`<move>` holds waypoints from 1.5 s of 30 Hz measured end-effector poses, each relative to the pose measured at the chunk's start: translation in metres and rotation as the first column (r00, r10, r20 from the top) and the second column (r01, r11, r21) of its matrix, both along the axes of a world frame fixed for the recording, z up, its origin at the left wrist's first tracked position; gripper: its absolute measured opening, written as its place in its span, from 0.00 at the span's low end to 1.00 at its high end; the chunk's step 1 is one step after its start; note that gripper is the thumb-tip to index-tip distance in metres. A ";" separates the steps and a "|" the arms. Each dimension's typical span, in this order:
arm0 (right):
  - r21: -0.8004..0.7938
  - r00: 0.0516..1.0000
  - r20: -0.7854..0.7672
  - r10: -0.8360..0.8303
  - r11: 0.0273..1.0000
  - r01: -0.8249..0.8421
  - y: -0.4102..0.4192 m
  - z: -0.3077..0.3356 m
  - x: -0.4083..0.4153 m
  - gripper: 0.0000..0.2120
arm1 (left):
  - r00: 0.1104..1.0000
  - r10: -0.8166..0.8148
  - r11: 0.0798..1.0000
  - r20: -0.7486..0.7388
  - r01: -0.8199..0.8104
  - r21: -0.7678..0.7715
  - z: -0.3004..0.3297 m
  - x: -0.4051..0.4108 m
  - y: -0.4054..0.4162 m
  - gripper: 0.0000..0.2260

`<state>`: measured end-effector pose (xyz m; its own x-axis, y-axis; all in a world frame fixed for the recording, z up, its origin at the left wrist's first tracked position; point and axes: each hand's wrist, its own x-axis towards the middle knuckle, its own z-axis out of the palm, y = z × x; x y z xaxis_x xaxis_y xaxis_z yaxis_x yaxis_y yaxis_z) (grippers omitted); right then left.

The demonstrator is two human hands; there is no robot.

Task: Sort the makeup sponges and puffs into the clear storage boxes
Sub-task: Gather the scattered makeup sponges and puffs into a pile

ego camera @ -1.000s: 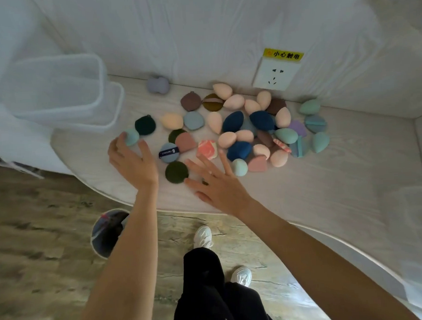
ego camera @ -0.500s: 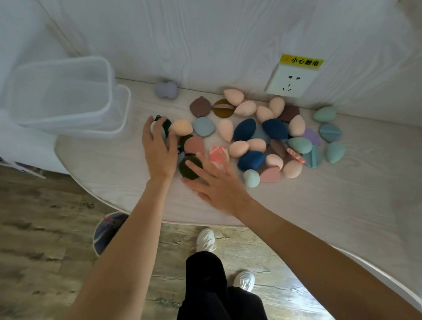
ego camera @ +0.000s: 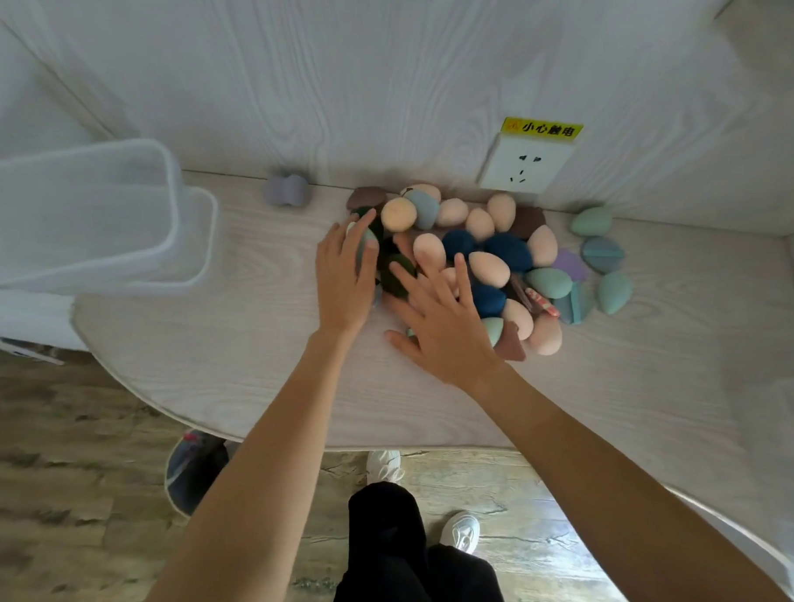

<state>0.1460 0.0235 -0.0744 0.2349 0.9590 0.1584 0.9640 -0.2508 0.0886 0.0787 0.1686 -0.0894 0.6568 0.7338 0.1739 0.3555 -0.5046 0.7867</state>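
**Gently does it: herding the pile before the sort**

Clearly, the step in hand is judged to be a gathering of the loose pieces, not yet a pick. The left hand (ego camera: 345,275) is laid flat with straight fingers against the 9 o'clock edge of the pile (ego camera: 479,256); nothing is gripped, though a pale teal sponge (ego camera: 364,247) is pressed under its fingertips. The right hand (ego camera: 441,317) is spread wide, palm down, over the 6 o'clock edge, with fingers fanned and nothing pinched. A dark green puff (ego camera: 396,273) is caught between the two hands.

The sponges and puffs are heaped on the table (ego camera: 252,352) near the wall, just below the socket (ego camera: 523,168). A grey sponge (ego camera: 286,190) is set apart at 10 o'clock from the pile, and three teal ones (ego camera: 604,255) lie loose at 3 o'clock. The boxes (ego camera: 87,218), one nested in the other, are seen well apart at 9 o'clock, with nothing visible inside.

For a good result, light pressure is advised: egg-shaped sponges are likely to roll or spring away when squeezed. The push is best kept low and toward the wall, so that none is sent off the curved front edge at 6 o'clock. The boxes would probably need to be separated and brought nearer before sorting by kind is begun.
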 end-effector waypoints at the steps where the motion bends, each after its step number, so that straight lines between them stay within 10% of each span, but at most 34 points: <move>1: -0.004 1.000 -0.019 -0.003 1.000 0.003 0.000 0.002 0.000 0.21 | 1.000 -0.015 1.000 0.002 0.015 -0.017 0.002 -0.004 0.001 0.18; 21: -0.226 0.990 -0.105 -0.093 0.972 0.068 -0.020 0.030 -0.017 0.24 | 0.963 -0.055 0.973 -0.264 -0.007 -0.229 0.030 -0.057 -0.003 0.23; 28: -0.066 0.839 -0.543 -0.029 0.998 -0.008 -0.024 0.052 -0.014 0.17 | 0.938 0.036 0.971 -0.346 -0.114 -0.209 0.048 -0.060 -0.002 0.27; 34: 0.122 0.672 -0.740 0.021 0.987 0.103 0.003 0.085 -0.028 0.11 | 0.978 0.200 0.978 -0.061 -0.202 -0.041 0.113 -0.101 -0.012 0.14; 41: 0.184 0.490 -0.854 0.177 0.982 -0.034 0.128 0.121 -0.074 0.25 | 0.536 0.841 0.469 0.076 -0.653 -0.595 0.131 -0.179 0.053 0.16; 45: 0.099 0.249 -0.966 0.072 0.990 0.099 0.185 0.123 -0.098 0.30 | 0.583 0.812 0.354 -0.038 -0.543 -0.762 0.133 -0.197 0.105 0.23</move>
